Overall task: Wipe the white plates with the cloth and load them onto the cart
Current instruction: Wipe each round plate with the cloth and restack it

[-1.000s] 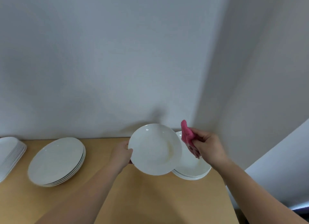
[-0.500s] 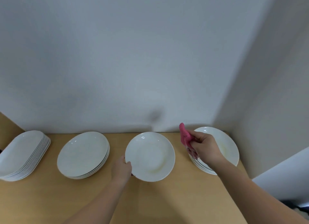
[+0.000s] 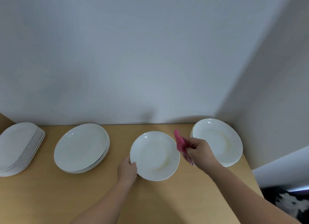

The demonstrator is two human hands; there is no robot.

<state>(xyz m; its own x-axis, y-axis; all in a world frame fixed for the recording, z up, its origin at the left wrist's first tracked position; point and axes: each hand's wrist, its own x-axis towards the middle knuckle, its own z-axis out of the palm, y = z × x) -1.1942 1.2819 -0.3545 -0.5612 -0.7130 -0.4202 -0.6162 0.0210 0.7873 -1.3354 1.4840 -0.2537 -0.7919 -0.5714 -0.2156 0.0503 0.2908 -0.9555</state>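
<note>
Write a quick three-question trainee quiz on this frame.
1. True or false: the right hand holds the pink cloth.
2. What does the left hand grip? A) the single plate, by its rim B) the pink cloth C) nothing
3. Fill in: besides the single plate, ___ stacks of plates sit on the table.
Key: 1 true. 2 A. 3 three: oval stack, middle stack, right stack.

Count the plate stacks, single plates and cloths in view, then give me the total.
plate stacks: 3 (oval stack, middle round stack, right round stack)
single plate: 1
pink cloth: 1
total: 5
</note>
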